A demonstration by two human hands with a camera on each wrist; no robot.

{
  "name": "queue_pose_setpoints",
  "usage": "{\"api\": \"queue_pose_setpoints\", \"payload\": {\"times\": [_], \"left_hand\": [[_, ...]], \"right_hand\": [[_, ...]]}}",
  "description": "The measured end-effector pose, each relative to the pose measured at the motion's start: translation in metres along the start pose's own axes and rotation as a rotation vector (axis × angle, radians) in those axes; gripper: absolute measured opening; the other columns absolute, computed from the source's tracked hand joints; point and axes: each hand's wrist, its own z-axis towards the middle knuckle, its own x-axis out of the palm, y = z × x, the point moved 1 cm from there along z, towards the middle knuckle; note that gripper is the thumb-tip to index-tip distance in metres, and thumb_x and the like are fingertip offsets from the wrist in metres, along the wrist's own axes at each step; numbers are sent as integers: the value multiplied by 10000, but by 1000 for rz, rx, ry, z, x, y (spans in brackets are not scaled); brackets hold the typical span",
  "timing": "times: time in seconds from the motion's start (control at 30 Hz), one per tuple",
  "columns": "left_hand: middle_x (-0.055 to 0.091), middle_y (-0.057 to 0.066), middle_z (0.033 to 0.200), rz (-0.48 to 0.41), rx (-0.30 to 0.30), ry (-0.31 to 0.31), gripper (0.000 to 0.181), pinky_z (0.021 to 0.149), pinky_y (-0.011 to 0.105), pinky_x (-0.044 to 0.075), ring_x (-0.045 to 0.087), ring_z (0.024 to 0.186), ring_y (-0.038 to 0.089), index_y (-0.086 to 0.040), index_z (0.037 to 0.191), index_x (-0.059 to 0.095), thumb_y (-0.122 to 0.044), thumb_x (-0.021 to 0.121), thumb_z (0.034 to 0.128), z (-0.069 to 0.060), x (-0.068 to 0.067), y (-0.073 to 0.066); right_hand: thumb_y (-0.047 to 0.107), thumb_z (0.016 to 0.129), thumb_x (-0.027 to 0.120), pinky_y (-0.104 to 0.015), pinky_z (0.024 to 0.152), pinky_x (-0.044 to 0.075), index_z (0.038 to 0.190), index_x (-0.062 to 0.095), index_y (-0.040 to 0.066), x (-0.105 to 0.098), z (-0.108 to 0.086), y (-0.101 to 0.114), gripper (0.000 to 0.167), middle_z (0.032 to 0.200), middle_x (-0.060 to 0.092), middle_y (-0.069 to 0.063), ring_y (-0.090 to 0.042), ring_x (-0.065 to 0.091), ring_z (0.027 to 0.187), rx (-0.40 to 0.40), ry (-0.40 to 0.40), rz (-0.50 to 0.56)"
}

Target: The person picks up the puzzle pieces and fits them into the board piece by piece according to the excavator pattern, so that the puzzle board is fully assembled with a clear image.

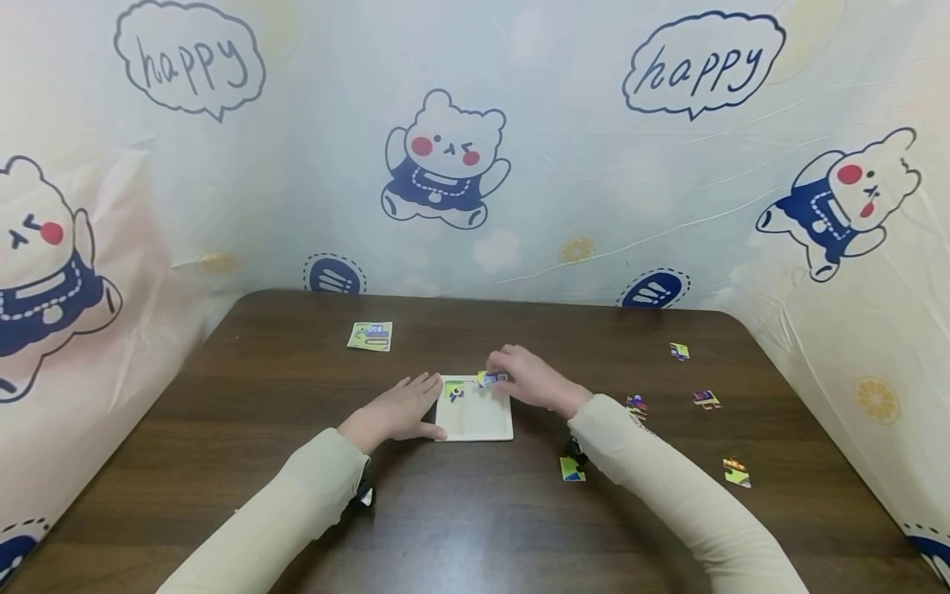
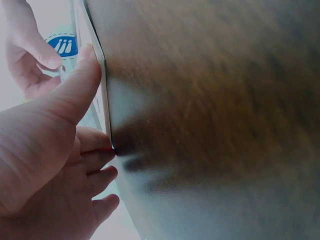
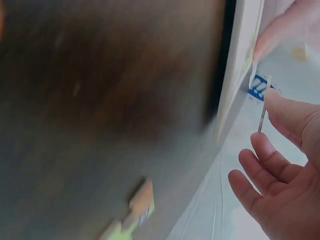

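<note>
A shallow white puzzle tray (image 1: 477,422) lies on the table between the two hands. My left hand (image 1: 401,410) rests along its left side, fingers extended and thumb at the near left corner; the left wrist view shows the thumb (image 2: 82,82) against the tray's edge. One green and dark puzzle piece (image 1: 454,392) sits in the tray's far left corner. Over the far right part of the tray, my right hand (image 1: 530,377) pinches another puzzle piece (image 1: 486,379). Edge-on in the right wrist view, that thin piece (image 3: 264,107) stands between thumb and index fingertip.
Loose puzzle pieces lie to the right: a green and blue one (image 1: 572,469) by the right wrist, a purple one (image 1: 636,406) partly behind the sleeve, and others (image 1: 707,400) farther out. A small picture card (image 1: 369,336) lies at the back left. A printed curtain hangs behind.
</note>
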Motion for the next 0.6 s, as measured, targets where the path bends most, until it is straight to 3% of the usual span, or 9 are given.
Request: {"api": "queue_pose_setpoints", "payload": {"times": [0.3, 0.6], "left_hand": [[226, 191, 1475, -17, 1, 2, 863, 1080, 470, 153, 160, 1356, 335, 59, 1414, 264, -497, 594, 842, -1, -1, 1], [230, 193, 1473, -9, 9, -8, 865, 1076, 475, 161, 167, 1354, 336, 62, 1410, 273, -501, 597, 838, 0, 1, 1]], "right_hand": [[141, 859, 665, -306, 743, 456, 943, 655, 134, 11, 9, 10, 85, 941, 565, -14, -161, 498, 858, -50, 31, 6], [196, 865, 659, -297, 707, 444, 944, 676, 157, 16, 16, 13, 89, 924, 584, 5, -148, 499, 822, -31, 62, -42]]}}
